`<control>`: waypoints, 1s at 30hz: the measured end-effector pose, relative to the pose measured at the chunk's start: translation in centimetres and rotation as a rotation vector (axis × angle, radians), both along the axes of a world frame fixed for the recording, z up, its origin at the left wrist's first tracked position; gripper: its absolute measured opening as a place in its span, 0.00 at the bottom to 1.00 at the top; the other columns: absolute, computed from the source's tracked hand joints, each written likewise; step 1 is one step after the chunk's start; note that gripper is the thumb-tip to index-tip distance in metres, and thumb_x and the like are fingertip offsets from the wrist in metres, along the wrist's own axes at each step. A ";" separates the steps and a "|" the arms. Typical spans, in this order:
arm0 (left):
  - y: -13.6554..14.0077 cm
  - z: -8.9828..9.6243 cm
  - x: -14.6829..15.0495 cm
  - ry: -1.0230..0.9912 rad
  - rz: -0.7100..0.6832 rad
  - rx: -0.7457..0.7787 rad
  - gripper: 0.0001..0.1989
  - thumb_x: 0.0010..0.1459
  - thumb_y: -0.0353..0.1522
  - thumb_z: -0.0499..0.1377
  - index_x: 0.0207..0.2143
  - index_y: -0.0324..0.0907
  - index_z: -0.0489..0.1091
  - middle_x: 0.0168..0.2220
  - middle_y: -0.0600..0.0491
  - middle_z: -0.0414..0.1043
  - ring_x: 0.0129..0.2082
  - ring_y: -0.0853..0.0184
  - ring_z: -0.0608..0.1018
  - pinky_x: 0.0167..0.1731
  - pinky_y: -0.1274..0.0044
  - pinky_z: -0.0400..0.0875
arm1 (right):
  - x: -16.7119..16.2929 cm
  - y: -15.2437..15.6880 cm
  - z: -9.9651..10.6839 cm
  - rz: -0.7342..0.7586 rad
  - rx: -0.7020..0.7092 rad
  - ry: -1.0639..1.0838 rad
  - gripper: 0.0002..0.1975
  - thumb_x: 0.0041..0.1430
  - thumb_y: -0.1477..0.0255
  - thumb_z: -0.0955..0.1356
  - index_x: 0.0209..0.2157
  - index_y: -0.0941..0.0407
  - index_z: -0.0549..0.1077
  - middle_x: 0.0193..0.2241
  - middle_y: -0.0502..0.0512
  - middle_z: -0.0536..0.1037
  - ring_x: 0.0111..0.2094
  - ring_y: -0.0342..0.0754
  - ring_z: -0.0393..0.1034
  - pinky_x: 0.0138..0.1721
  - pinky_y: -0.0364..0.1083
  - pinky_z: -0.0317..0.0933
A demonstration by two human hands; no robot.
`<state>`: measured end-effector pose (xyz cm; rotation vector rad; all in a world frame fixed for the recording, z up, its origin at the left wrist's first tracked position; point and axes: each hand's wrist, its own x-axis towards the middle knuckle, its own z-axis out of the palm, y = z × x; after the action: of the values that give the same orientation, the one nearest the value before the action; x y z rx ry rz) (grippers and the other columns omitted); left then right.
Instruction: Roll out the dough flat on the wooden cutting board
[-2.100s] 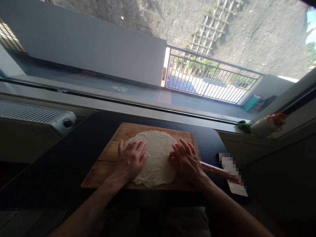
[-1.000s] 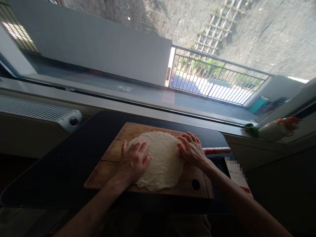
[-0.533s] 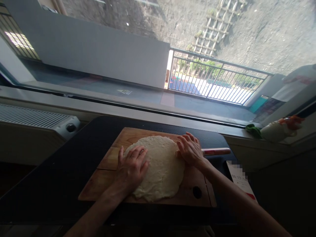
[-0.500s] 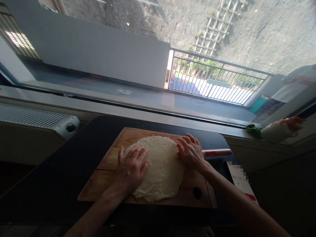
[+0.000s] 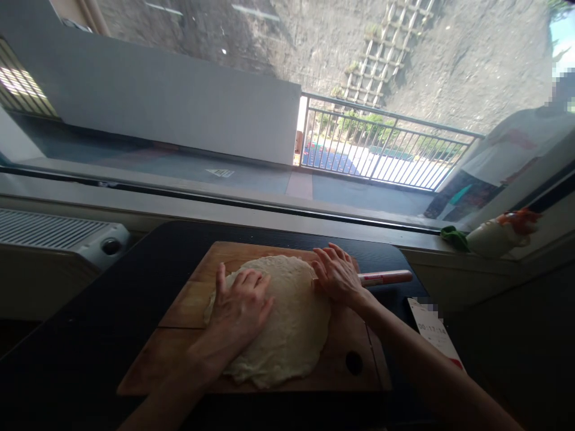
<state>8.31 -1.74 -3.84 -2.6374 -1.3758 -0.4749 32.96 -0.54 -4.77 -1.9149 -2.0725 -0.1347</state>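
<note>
A round, flattened sheet of pale dough [image 5: 291, 323] lies on a wooden cutting board [image 5: 166, 356], its edge uneven. My left hand [image 5: 242, 299] rests palm down on the dough's left part, thumb and fingers apart. At the upper right edge of the dough is my right hand [image 5: 336, 275], fingers stretched forward and slightly spread. Under or just beside that hand is a stick that looks like a rolling pin [image 5: 389, 277]; its reddish end sticks out to the right. My palm hides its middle, and any grip on it is not visible.
The board lies on a dark table [image 5: 112, 299]. A phone [image 5: 433, 332] showing a timer lies at the right. A radiator [image 5: 63, 233] stands left, below the window. A pale pot [image 5: 494, 239] and green cloth [image 5: 454, 237] sit on the sill. Someone's reflection [image 5: 503, 149] shows in the glass.
The view has shifted slightly, so the board and table appear a little lower and further left. Both hands keep nearly the same places on the dough. More of the reflected person shows.
</note>
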 end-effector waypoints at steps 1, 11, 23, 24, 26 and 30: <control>0.4 -0.1 0.4 -0.007 -0.010 0.002 0.13 0.57 0.35 0.54 0.43 0.44 0.71 0.46 0.47 0.71 0.50 0.56 0.69 0.59 0.49 0.30 | 0.0 0.3 0.0 -0.005 -0.001 -0.004 0.23 0.66 0.58 0.54 0.58 0.50 0.61 0.54 0.56 0.67 0.62 0.53 0.45 0.57 0.53 0.45; 5.5 0.8 4.1 0.006 -0.059 -0.103 0.15 0.62 0.31 0.46 0.41 0.46 0.72 0.44 0.48 0.72 0.46 0.59 0.72 0.58 0.50 0.37 | -0.2 3.3 0.1 -0.135 0.010 0.043 0.22 0.66 0.62 0.55 0.58 0.53 0.61 0.54 0.58 0.66 0.59 0.52 0.52 0.55 0.50 0.48; 5.1 0.6 3.1 -0.094 -0.156 -0.116 0.15 0.57 0.29 0.48 0.38 0.48 0.73 0.40 0.49 0.74 0.46 0.57 0.74 0.61 0.57 0.42 | -0.8 7.0 1.6 -0.229 -0.096 0.014 0.23 0.64 0.65 0.58 0.59 0.56 0.60 0.54 0.62 0.66 0.59 0.54 0.53 0.56 0.52 0.50; 5.3 0.5 3.0 -0.106 -0.165 -0.123 0.15 0.57 0.29 0.48 0.39 0.49 0.73 0.41 0.50 0.74 0.46 0.58 0.74 0.61 0.57 0.42 | -0.8 5.6 1.1 -0.226 -0.097 0.013 0.24 0.64 0.65 0.58 0.59 0.55 0.60 0.56 0.62 0.65 0.61 0.54 0.51 0.56 0.53 0.50; 5.7 0.3 3.0 -0.115 -0.181 -0.141 0.15 0.57 0.29 0.48 0.39 0.50 0.73 0.42 0.50 0.74 0.46 0.58 0.74 0.61 0.58 0.44 | -0.6 2.0 -0.1 -0.202 -0.084 0.022 0.25 0.64 0.63 0.57 0.60 0.54 0.59 0.57 0.59 0.64 0.62 0.55 0.49 0.56 0.53 0.50; 6.3 0.1 3.0 -0.099 -0.195 -0.150 0.16 0.58 0.30 0.47 0.40 0.49 0.73 0.43 0.51 0.74 0.45 0.60 0.74 0.61 0.59 0.48 | -0.6 -1.7 -1.4 -0.168 0.041 0.006 0.22 0.65 0.63 0.54 0.57 0.49 0.64 0.57 0.53 0.64 0.63 0.53 0.45 0.61 0.54 0.43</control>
<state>11.32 4.52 -3.70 -2.9244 -1.2300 -0.5509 32.37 -2.26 -6.15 -2.0594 -1.8878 -0.2074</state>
